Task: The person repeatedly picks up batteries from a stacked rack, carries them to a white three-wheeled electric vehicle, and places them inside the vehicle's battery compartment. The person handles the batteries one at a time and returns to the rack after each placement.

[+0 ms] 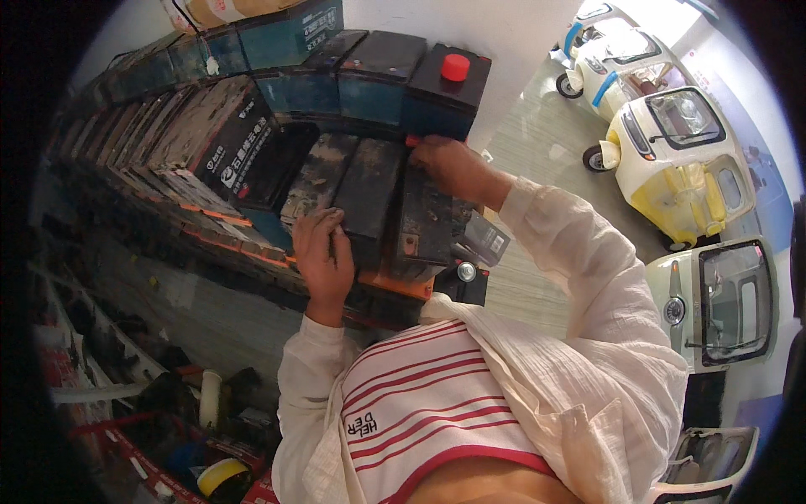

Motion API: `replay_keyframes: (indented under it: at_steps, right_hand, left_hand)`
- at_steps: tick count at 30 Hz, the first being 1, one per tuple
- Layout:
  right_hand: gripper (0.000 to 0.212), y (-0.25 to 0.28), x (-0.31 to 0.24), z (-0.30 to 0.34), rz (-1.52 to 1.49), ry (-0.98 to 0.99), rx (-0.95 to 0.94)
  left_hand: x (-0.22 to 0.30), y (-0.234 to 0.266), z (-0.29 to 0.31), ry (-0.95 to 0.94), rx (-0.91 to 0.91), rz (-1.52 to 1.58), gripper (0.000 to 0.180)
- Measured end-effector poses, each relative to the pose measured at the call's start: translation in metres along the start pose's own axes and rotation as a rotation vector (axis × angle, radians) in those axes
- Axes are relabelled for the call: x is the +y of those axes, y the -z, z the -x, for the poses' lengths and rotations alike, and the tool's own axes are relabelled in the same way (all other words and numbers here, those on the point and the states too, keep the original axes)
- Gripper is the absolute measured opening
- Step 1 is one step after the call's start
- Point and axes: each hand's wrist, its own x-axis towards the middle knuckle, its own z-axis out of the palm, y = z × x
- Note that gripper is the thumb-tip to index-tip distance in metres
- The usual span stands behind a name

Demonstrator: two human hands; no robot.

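Dusty black batteries, block-shaped, stand side by side before me. My left hand (323, 260) is at the near end of the middle black battery (369, 197), its fingers bent and pressed against the casing. To its left is a dirt-covered battery (319, 172). My right hand (449, 170) reaches to the far end of the right-hand battery (424, 223). Its fingers are curled together beside a small red piece, and what they grip is hidden. Behind them stands a battery with a round red cap (455, 67) on top.
More batteries (210, 143) are packed in a row to the left, with teal-sided ones (290, 38) along the wall. A grey card-like box (485, 239) is at the right end. White and yellow three-wheeled vehicles (672, 151) stand at right. Clutter and a yellow tape roll (224, 479) lie lower left.
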Motion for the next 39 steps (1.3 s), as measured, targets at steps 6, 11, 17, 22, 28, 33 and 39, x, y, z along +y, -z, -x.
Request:
replay_keyframes:
  at_steps: [6, 11, 17, 22, 28, 33, 39]
  right_hand:
    - [0.019, -0.011, 0.009, 0.000, 0.042, 0.030, 0.045]
    - [0.021, -0.012, 0.007, 0.000, 0.141, 0.035, 0.018]
    - [0.025, -0.007, 0.001, -0.009, 0.117, -0.089, -0.078]
    - [0.021, -0.004, 0.001, -0.007, -0.015, -0.051, 0.024]
    - [0.037, 0.002, 0.001, -0.009, -0.003, -0.095, -0.062]
    - [0.029, -0.004, 0.000, -0.008, 0.083, -0.108, -0.042]
    - [0.031, -0.008, -0.001, -0.011, 0.245, -0.027, -0.027]
  left_hand:
    - [0.002, 0.001, -0.002, -0.010, 0.002, -0.006, 0.019]
    - [0.001, 0.000, 0.000, 0.001, -0.007, -0.010, 0.020]
    - [-0.001, 0.000, 0.000, -0.010, -0.001, -0.030, 0.020]
    - [0.000, 0.001, -0.001, -0.004, 0.002, -0.010, 0.019]
    - [0.000, -0.001, 0.000, -0.006, 0.008, -0.023, 0.019]
    - [-0.001, -0.002, 0.001, -0.010, 0.015, -0.026, 0.018]
    - [-0.001, -0.001, 0.000, -0.020, 0.008, -0.027, 0.018]
